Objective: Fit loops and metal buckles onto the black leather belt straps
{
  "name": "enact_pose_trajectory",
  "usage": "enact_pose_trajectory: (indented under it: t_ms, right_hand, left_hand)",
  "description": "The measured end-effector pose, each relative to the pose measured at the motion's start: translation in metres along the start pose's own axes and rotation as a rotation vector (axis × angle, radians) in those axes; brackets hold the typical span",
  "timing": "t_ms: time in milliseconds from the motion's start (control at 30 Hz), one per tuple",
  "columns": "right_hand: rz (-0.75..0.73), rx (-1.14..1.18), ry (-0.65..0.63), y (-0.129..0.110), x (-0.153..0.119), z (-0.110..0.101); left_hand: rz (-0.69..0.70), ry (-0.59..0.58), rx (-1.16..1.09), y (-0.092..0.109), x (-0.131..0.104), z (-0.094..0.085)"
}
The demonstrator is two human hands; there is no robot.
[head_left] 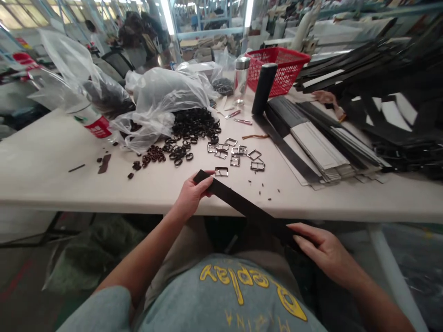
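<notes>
A black strap (242, 203) stretches slantwise between my hands, over the front edge of the table. My left hand (194, 192) pinches its upper end, close to a metal buckle (221, 172) lying on the table. Lower down at the right, my right hand (320, 244) grips the strap between thumb and fingers, in front of the table edge. Several more metal buckles (235, 160) are scattered beyond my left hand. Small dark pieces (269, 199) lie on the table beyond the strap.
Black loops (194, 124) and brown loops (154, 155) are heaped by plastic bags (169, 90). Stacked strips (318, 147) lie at the right. Behind stand a red basket (282, 69), a glass bottle (241, 80) and a dark cylinder (263, 90). A cup (92, 122) is at the left.
</notes>
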State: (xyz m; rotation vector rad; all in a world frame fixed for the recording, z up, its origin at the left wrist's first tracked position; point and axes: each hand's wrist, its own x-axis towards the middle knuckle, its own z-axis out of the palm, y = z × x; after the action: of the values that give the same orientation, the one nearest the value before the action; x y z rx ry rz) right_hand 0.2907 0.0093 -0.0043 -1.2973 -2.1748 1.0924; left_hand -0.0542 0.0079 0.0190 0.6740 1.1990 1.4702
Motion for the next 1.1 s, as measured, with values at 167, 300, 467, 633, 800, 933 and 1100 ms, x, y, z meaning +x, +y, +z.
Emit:
enact_pose_trajectory:
  t_ms: [167,300,467,633,800,933,1100]
  right_hand:
    - [-0.057,-0.103,0.233,-0.014,0.011,0.019]
    - [-0.243,-0.097,0.384,-0.053,0.031,0.048]
    - [-0.454,-0.177,0.454,-0.076,0.053,0.078]
    - [-0.492,-0.269,0.510,-0.070,0.050,0.085]
    - [-0.505,-0.301,0.500,-0.066,0.049,0.085]
    - [-0.505,-0.302,0.467,-0.068,0.053,0.085]
    - [-0.492,-0.329,0.436,-0.069,0.057,0.082]
  left_hand:
    - [-0.177,-0.044,-0.206,-0.015,-0.028,0.005]
    - [-0.275,-0.131,-0.278,-0.032,-0.046,0.023]
    - [-0.307,-0.108,-0.304,-0.046,-0.059,0.035]
    - [-0.324,-0.072,-0.313,-0.049,-0.061,0.034]
    - [-0.332,-0.090,-0.331,-0.051,-0.060,0.034]
    - [-0.307,-0.152,-0.258,-0.050,-0.058,0.031]
    - [-0.037,-0.211,0.151,-0.049,-0.054,0.019]
